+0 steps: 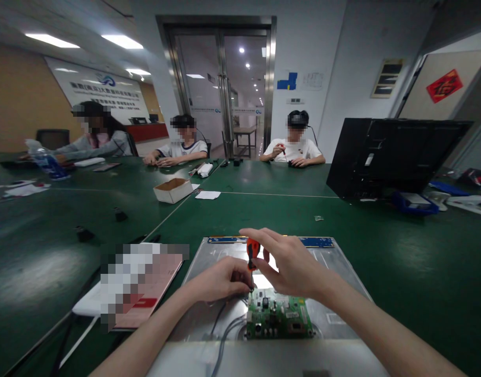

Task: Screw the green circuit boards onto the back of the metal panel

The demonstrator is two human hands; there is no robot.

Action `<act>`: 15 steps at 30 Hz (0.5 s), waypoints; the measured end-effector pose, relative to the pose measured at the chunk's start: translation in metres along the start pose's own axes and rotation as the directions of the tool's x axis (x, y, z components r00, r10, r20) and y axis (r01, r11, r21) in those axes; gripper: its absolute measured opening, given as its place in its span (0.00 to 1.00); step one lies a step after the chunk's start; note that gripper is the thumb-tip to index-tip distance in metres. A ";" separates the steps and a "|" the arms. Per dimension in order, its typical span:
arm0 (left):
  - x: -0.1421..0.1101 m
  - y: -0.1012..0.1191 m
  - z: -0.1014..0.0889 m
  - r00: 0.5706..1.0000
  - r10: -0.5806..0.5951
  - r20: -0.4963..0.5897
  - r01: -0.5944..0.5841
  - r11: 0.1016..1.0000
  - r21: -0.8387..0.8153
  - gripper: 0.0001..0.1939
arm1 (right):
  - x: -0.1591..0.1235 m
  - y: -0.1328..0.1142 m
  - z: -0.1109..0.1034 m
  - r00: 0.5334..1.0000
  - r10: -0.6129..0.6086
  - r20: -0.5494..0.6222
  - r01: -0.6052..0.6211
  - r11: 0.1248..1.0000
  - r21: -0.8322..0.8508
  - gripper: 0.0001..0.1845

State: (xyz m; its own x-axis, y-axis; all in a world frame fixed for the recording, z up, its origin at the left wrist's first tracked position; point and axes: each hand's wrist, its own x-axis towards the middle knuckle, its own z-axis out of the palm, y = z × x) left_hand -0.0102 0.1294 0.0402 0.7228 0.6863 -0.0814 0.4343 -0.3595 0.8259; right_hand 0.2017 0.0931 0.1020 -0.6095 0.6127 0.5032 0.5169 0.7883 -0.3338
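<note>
My right hand grips an orange and black screwdriver, which stands upright with its tip at the upper left corner of a green circuit board. Curled beside the shaft, my left hand has its thumb and fingertips together near the tip; whatever they pinch is hidden. The board lies on a silvery metal panel with a blue strip board along its far edge. Grey cables run from the board's left side toward me.
Left of the panel lie papers and a pink booklet. Farther off are an open white box, a water bottle and a black monitor at right. Several people sit across the green table; one person's hand holds a red screwdriver.
</note>
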 end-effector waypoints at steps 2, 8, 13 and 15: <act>0.000 0.000 0.000 1.000 0.003 0.000 -0.003 1.000 0.002 0.03 | 0.000 0.000 0.000 1.000 0.020 0.003 -0.020 1.000 0.001 0.29; -0.002 0.001 -0.001 1.000 0.006 -0.003 -0.006 1.000 0.009 0.04 | 0.002 0.000 -0.004 1.000 0.027 -0.004 -0.027 0.998 -0.063 0.17; -0.001 0.000 0.000 1.000 -0.013 -0.003 0.013 1.000 0.011 0.04 | 0.000 0.001 -0.005 1.000 0.010 -0.009 -0.010 1.000 -0.022 0.23; -0.001 -0.001 0.001 1.000 -0.019 -0.005 0.020 1.000 0.012 0.04 | 0.000 0.001 -0.005 1.000 0.002 -0.018 -0.003 1.000 -0.023 0.25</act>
State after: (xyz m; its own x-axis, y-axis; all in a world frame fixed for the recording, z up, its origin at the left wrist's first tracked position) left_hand -0.0107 0.1288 0.0392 0.7116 0.6962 -0.0948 0.4550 -0.3538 0.8172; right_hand 0.2049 0.0934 0.1058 -0.5974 0.6133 0.5167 0.5324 0.7851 -0.3163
